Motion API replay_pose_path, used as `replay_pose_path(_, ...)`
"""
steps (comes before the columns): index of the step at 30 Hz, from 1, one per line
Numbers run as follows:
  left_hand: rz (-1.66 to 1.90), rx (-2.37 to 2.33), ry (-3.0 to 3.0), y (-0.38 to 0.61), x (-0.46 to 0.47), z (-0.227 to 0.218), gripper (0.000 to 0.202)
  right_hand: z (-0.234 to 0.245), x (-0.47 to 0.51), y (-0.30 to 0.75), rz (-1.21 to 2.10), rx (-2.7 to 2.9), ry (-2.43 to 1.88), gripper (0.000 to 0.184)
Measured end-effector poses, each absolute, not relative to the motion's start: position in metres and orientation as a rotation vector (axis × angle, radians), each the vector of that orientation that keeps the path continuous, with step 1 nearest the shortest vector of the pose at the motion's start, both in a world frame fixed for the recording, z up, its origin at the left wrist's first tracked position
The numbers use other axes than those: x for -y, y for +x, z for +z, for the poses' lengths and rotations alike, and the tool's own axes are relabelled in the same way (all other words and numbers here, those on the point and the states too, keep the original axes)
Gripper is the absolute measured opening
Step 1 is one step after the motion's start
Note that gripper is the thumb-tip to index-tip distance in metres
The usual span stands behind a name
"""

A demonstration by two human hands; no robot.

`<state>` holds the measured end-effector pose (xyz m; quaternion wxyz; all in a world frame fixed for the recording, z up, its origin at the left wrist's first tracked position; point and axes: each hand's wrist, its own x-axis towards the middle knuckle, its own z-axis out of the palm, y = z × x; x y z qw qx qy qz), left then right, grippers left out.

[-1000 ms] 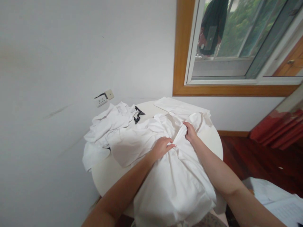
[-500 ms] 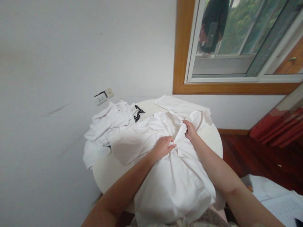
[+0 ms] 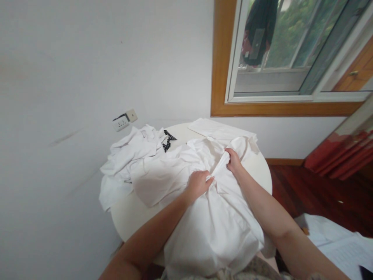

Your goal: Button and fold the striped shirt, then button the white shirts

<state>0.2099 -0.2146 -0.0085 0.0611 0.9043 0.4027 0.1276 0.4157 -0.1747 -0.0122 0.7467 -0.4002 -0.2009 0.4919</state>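
A large white garment (image 3: pixel 215 229), possibly a shirt, lies crumpled across the round white table (image 3: pixel 131 217) and hangs over its near edge. My left hand (image 3: pixel 198 184) is closed on a gathered fold near the garment's middle. Farther up and to the right, my right hand (image 3: pixel 233 159) pinches the same cloth, and a ridge of fabric is drawn between the two hands. Which part of the garment they grip, I cannot make out.
Left on the table is a heap of white clothes (image 3: pixel 131 151), with a black patterned piece (image 3: pixel 168 140) beside it. A flat folded white cloth (image 3: pixel 215 128) lies at the back. Papers (image 3: pixel 340 241) are at lower right. Wall and window frame (image 3: pixel 219 77) stand behind.
My left hand's fingers have curled in more tightly on the fold. My right hand keeps its hold on the cloth. The whole view has shifted slightly.
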Motion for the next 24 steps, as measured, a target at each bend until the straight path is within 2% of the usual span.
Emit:
replay_pose_path(9,0.630,-1.101,2.602,0.209,0.213,-0.011,0.021,-0.012,0.175,0.413,1.104,0.543,-0.911,0.013)
replay_pose_path(24,0.544,-1.023,2.780,0.210,0.217,-0.007,0.017,-0.008,0.183,0.402,1.168,0.770,-0.925,0.018)
